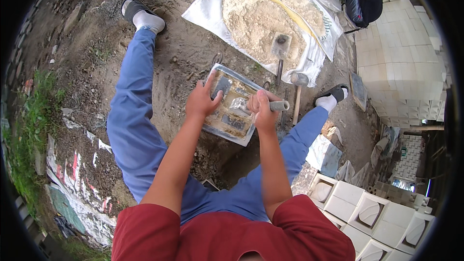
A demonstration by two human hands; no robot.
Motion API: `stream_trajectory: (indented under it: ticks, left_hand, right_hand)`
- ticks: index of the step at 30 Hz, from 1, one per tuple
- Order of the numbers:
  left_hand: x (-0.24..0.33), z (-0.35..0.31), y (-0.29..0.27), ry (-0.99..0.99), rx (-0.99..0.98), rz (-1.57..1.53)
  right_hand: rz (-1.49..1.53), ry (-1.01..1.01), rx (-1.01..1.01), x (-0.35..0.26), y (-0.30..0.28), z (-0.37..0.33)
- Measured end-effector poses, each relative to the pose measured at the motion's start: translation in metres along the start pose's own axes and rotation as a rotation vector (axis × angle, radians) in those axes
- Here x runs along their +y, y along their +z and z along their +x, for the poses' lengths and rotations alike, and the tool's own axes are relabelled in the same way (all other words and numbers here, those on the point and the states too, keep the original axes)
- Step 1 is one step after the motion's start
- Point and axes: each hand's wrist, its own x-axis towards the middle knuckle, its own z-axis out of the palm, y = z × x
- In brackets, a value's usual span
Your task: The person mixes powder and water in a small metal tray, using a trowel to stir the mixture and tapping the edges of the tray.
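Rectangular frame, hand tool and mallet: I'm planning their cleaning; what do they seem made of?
Rectangular frame: probably metal, dull grey, from its scuffed, hard-edged rim.
Hand tool: likely metal blade, bright where it catches light; grey tubular handle, metal or plastic.
Mallet: handle seemingly plain wood, by its pale tan colour; dull grey head, rubber or metal unclear.
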Motion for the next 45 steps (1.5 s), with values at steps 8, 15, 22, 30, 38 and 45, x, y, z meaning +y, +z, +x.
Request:
stream_trajectory:
  ticks: [8, 15, 22, 30, 38, 45]
  left_hand:
    - [-0.012, 0.013, 0.005, -0.027, -0.044, -0.103]
    - [-0.024, 0.013, 0.019, 0.031, 0.091, -0.305]
    - [-0.027, 0.011, 0.018, 0.005, 0.092, -0.270]
    - [-0.021, 0.016, 0.017, -0.006, 0.096, -0.283]
    - [-0.019, 0.011, 0.007, -0.034, 0.047, -0.273]
    - [-0.020, 0.012, 0.015, 0.010, 0.114, -0.269]
  right_hand:
    - [-0.189, -0.006, -0.037, 0.003, 0.011, 0.003]
    - [-0.210, 0.026, -0.091, 0.013, 0.018, 0.011]
    - [-0.179, 0.012, -0.062, 0.003, 0.022, 0.005]
    - [-0.217, 0.087, -0.025, 0.017, 0.006, 0.006]
    - [-0.175, 0.077, -0.062, 0.024, 0.011, 0.013]
    - [-0.122, -0.060, -0.051, 0.013, 0.018, 0.012]
